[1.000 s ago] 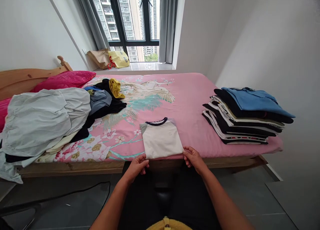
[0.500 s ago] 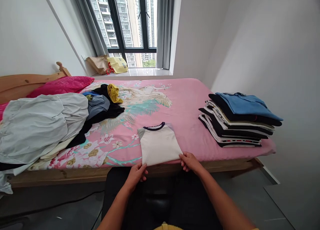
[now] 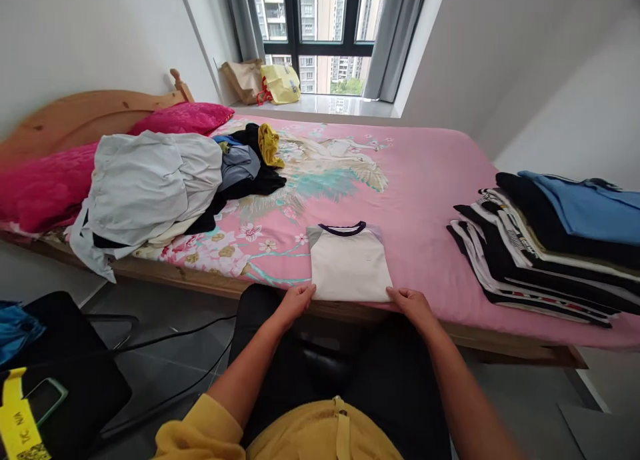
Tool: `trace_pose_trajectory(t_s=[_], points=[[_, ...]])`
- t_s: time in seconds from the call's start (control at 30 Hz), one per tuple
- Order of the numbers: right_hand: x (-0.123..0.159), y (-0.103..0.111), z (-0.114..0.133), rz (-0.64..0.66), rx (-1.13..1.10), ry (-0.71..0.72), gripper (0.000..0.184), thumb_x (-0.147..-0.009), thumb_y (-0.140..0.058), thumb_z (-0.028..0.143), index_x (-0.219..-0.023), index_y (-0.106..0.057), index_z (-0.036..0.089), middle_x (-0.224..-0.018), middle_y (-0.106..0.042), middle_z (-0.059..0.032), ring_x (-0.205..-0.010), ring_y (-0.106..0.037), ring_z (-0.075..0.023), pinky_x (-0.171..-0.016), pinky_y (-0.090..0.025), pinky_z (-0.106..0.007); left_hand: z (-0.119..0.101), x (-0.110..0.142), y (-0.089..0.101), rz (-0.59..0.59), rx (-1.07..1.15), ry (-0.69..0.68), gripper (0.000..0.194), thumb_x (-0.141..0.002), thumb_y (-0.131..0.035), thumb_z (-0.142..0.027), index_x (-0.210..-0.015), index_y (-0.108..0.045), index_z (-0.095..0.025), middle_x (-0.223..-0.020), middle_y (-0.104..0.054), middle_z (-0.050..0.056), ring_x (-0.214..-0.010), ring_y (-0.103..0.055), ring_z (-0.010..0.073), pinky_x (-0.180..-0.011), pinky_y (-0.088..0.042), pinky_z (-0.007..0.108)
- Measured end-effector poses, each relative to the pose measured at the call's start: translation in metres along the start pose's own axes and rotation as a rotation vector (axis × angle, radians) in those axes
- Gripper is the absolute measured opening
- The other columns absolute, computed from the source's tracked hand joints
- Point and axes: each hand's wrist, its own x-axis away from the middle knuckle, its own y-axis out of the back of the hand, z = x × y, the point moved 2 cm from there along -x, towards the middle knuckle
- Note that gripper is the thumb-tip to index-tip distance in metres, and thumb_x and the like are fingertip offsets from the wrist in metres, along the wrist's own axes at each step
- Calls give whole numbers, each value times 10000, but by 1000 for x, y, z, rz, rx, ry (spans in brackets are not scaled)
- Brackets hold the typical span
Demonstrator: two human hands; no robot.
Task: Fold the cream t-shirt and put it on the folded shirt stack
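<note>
A folded white T-shirt (image 3: 350, 267) with a dark neckband and grey shoulders lies flat at the near edge of the bed, its collar pointing away from me. My left hand (image 3: 299, 299) pinches its near left corner between thumb and fingers. At the near right corner, my right hand (image 3: 411, 305) has the same kind of pinch. The hem runs straight between both hands, along the mattress edge. Beneath the shirt is a pink floral bedsheet (image 3: 425, 180).
A tall stack of folded clothes (image 3: 545, 260) stands on the right. Unfolded clothes (image 3: 155, 180) are heaped at left, near red pillows (image 3: 45, 187). Paper bags (image 3: 245, 80) sit on the windowsill. A black chair (image 3: 80, 360) with a phone is at lower left.
My view has tilted down and swung left, bringing the chair into sight. Both hands keep hold of the shirt's near corners, and the hem now lies flatter along the bed edge.
</note>
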Motion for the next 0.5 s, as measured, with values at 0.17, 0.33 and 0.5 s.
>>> trace_pose_trajectory(t_s=[0.17,0.33,0.5], points=[[-34,4,20,81,1,-37,418,-689,-590,560,-622,-599,147,-524,-511,8,-508,-438,-107,-444,-296,-211,-29,-31,11,101,86,96,454,-761,-515,-553,-528,-395,-182,-406,-314,-68,-329,-216,37,-372,-102,205],[-70,-5,45,67,-178,-115,434,-680,-604,557,-727,-626,127,-552,-553,-7,-487,-438,-108,-439,-308,-222,-56,-76,22,166,177,185,418,-779,-477,-544,-583,-359,-195,-447,-303,-83,-329,-146,25,-378,-76,193],[-111,-9,59,-25,-210,-84,425,-689,-593,543,-753,-643,126,-591,-607,-38,-524,-502,-136,-459,-364,-234,-78,-117,36,96,204,184,403,-742,-542,-526,-613,-339,-203,-456,-243,-105,-344,-106,19,-390,-55,184]])
